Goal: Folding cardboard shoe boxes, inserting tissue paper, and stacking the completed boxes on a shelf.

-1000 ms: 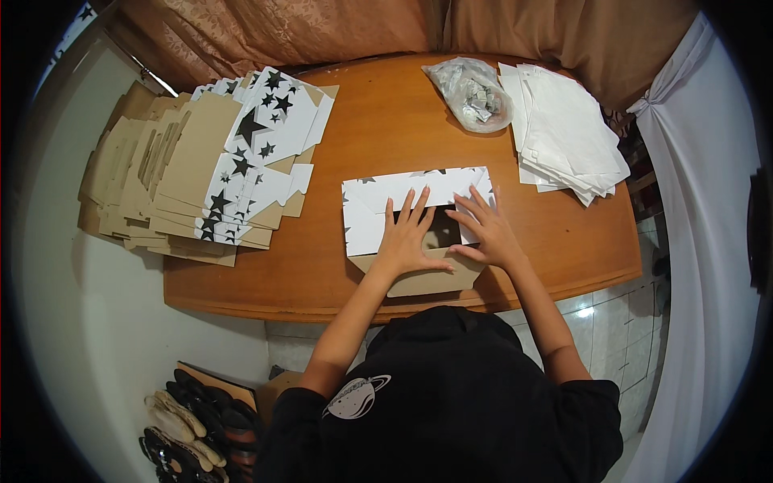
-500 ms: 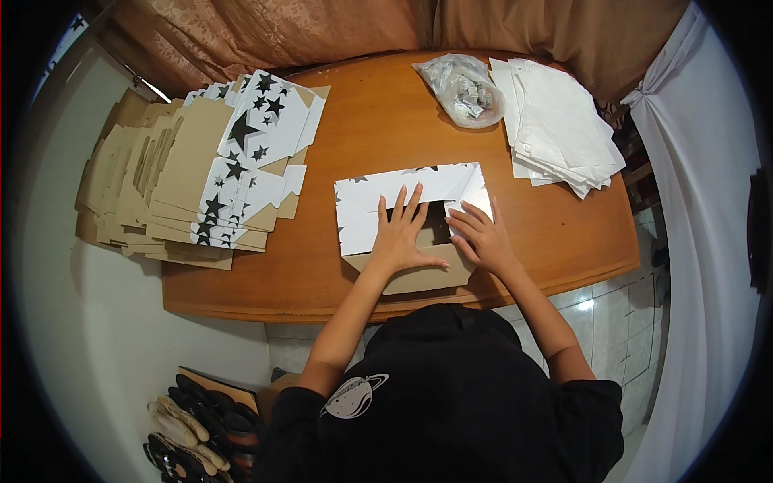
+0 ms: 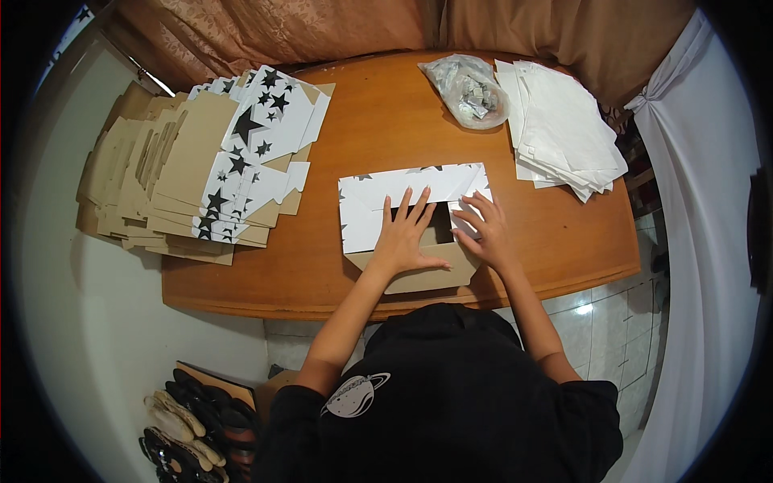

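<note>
In front of me on the wooden table is a cardboard box, white with black stars outside and brown inside. Several of its flaps are folded inward around a dark central opening, and a brown flap hangs toward me at the near side. My left hand lies spread across the left flap and the opening, with its thumb pointing right over the brown flap. On the right flap rests my right hand, its fingers apart and slightly bent. Neither hand holds anything loose.
A large stack of flattened star-printed cartons covers the table's left end. At the back right lie a clear plastic bag of small packets and a pile of white sheets. Shoes stand on the floor at lower left.
My right hand has shifted slightly, its fingers bending more and lifting a little on the right flap. My left hand stays spread in place. The view has moved slightly.
</note>
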A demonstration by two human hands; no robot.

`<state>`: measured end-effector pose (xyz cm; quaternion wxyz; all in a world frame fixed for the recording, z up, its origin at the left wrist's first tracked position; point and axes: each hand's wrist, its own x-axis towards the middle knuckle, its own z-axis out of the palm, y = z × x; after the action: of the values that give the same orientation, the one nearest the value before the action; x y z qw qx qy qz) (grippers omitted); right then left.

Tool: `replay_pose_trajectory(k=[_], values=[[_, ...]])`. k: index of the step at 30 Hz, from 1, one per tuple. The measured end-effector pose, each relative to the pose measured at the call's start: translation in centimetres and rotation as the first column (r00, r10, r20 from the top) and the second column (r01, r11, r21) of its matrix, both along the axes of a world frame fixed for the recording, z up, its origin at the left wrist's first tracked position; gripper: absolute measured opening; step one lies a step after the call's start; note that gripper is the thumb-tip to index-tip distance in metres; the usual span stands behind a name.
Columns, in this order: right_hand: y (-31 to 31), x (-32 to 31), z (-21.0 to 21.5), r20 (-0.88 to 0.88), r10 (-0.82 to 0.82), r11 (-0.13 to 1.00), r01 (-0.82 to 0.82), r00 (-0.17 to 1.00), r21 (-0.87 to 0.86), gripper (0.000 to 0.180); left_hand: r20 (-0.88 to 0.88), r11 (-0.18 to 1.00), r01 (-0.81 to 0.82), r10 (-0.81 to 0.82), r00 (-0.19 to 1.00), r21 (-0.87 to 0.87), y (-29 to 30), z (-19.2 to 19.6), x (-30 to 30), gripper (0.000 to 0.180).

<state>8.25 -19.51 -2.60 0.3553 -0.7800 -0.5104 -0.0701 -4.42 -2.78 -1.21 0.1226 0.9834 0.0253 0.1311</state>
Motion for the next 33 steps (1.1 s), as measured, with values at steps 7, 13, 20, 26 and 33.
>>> replay_pose_trajectory(k=[7,13,20,26,33], values=[[0.0,-1.0,0.2,0.005,-0.133,0.991,0.133,0.991,-0.011,0.032,0.018,1.0,0.0,0.0,1.0,0.008,-0.2,-0.1,-0.2,0.11],[0.0,-1.1,0.1,-0.001,-0.181,0.983,0.181,0.983,0.031,0.027,0.17,0.995,0.077,-0.066,0.983,-0.059,0.2,0.9,-0.9,0.08],[-5.7,1.0,-1.3,0.119,-0.018,0.999,0.012,0.993,0.049,0.034,0.354,0.996,-0.072,0.086,0.931,-0.054,4.4,-2.2,-9.5,0.038],[-6.7,0.1,-1.5,0.167,-0.025,1.0,0.024,0.986,0.01,0.05,0.42,0.98,-0.057,0.134,0.898,-0.191,5.1,-3.2,-12.3,0.049],[-3.1,0.4,-2.3,0.035,-0.212,0.951,0.198,0.977,0.239,0.022,0.506,0.904,-0.323,0.425,0.751,-0.281,4.5,-5.3,-9.1,0.031]])
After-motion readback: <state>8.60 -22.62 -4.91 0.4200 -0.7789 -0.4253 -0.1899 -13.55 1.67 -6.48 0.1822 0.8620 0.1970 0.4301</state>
